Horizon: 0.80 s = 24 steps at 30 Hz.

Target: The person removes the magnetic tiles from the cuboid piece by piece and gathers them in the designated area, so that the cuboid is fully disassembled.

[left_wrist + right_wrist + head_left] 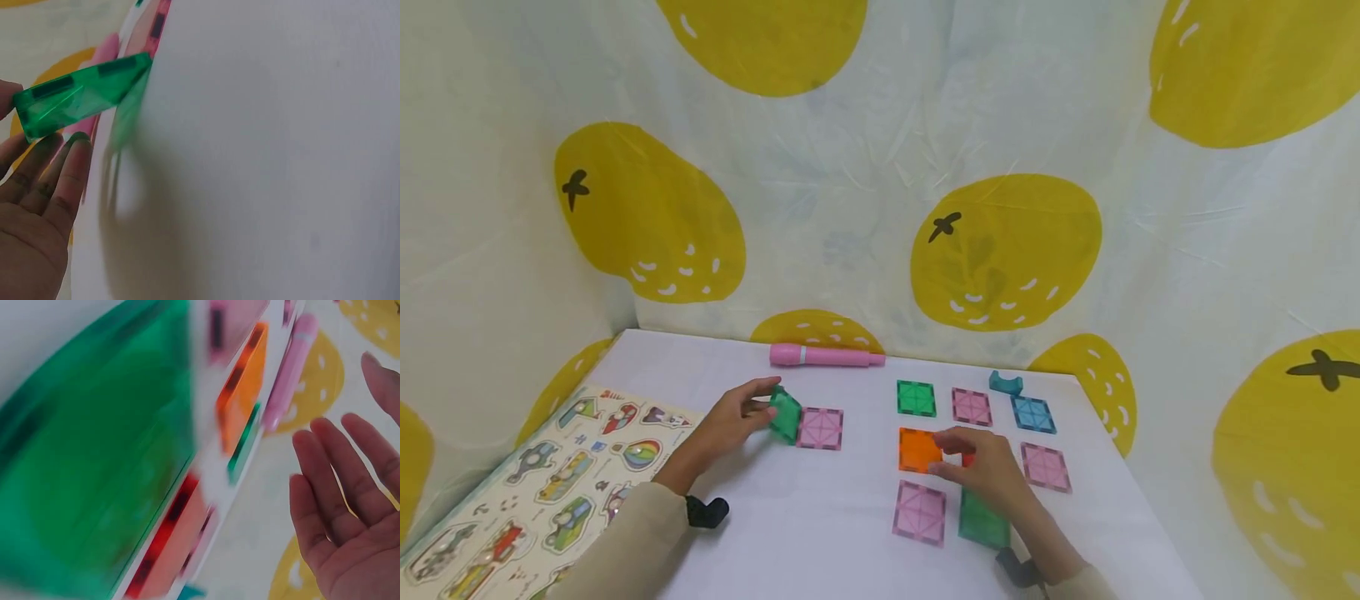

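My left hand pinches a translucent green square tile between thumb and fingers. That tile stands tilted up, its lower edge beside a pink tile lying flat on the table. In the left wrist view the green tile slants up from the white surface. Over the tile group, my right hand hovers with fingers apart, its tips at the right edge of an orange tile. It holds nothing in the right wrist view, its fingers loosely extended. A red tile is mostly hidden beneath it.
Around the right hand lie a green tile, pink tiles, a blue tile and a larger green piece. A teal block and a pink pen-like stick are at the back. A picture puzzle board sits left.
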Tool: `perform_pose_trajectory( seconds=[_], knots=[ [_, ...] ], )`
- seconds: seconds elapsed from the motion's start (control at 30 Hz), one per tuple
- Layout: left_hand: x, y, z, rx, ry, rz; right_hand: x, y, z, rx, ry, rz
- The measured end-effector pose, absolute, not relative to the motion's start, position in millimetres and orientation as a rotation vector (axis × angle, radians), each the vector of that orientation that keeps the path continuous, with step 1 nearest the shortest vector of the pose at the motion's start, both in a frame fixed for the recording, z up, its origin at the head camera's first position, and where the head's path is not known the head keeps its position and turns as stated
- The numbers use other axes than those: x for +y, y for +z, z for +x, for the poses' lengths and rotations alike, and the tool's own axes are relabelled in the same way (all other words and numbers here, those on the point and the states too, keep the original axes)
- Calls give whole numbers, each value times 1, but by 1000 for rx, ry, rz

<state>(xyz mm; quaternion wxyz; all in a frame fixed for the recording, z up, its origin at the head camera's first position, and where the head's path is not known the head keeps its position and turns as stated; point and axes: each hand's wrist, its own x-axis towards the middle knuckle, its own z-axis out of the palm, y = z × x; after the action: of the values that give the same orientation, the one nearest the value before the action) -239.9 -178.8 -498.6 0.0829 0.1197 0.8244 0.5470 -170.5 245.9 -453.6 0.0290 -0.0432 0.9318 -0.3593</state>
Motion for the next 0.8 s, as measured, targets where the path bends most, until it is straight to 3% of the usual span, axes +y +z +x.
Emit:
perform_pose_trajectory(
  seconds=[0.37, 0.8],
  knots=[
    [-186, -494, -246, 2724, 1193, 429, 175, -455, -208, 2715, -1148, -420],
    [-184, -496, -254, 2936, 707, 598, 115, -470, -250, 2701, -873, -577]
  ],
)
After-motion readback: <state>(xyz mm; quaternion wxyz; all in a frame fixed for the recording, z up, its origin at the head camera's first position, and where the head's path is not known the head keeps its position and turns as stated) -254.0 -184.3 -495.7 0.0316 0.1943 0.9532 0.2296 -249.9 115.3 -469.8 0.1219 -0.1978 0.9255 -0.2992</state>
